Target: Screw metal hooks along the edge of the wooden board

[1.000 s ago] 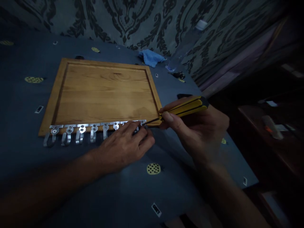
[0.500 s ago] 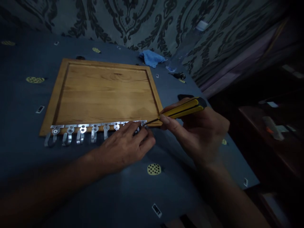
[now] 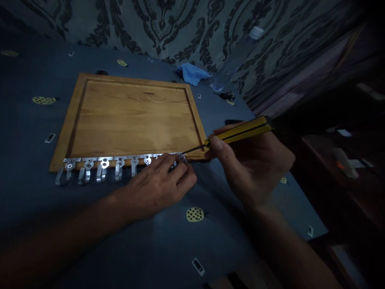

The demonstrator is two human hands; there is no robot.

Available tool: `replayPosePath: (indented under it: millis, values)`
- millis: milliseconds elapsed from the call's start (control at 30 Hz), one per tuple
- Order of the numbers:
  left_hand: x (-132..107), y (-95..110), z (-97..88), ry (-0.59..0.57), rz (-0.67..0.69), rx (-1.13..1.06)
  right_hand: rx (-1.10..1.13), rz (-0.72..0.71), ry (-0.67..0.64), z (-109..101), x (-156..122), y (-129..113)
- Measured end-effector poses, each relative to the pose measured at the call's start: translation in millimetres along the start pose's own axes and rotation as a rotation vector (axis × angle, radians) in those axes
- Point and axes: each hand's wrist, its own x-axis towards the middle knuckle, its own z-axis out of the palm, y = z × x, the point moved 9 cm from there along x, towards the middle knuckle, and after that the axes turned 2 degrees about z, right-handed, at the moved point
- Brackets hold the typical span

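Observation:
A metal hook rail [image 3: 105, 160] with several silver hooks runs along the near edge of a framed wooden board [image 3: 135, 116]. My left hand [image 3: 159, 182] lies over the rail's right part, its fingers bent around it and hiding some hooks. In my right hand [image 3: 252, 172] is a yellow and black screwdriver [image 3: 240, 131], gripped by its handle. Its thin shaft points left and slants down, and the tip is at the rail's right end, close to my left fingertips. Whether the tip sits in a screw I cannot tell.
Behind the board lie a blue cloth [image 3: 192, 74] and a clear plastic bottle [image 3: 236, 60] leaning by the patterned wall. A small dark tool [image 3: 226, 96] rests to the right. The blue tablecloth [image 3: 90, 245] drops off at the right edge, beside dark furniture [image 3: 337, 160].
My right hand has shifted slightly right, and the screwdriver's handle end has moved right and up. More of the shaft shows. My left hand stays in place on the rail.

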Motion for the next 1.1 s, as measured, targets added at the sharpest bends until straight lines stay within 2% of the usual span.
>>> replayPosePath:
  millis: [400, 633, 833, 1100]
  values:
    - [1.5, -0.2, -0.4, 0.01, -0.002, -0.007, -0.026, 0.013, -0.084, 8.8, -1.8, 8.0]
    - [2.0, 0.0, 0.7, -0.021, 0.004, -0.027, -0.047, -0.008, -0.12, 10.6, -0.2, 4.9]
    - [1.7, -0.5, -1.1, 0.002, 0.006, -0.028, -0.071, -0.048, -0.108, 10.3, 2.3, -2.4]
    - [0.7, 0.0, 0.3, -0.008, 0.006, -0.015, 0.015, -0.005, -0.086, 10.3, 1.6, -0.8]
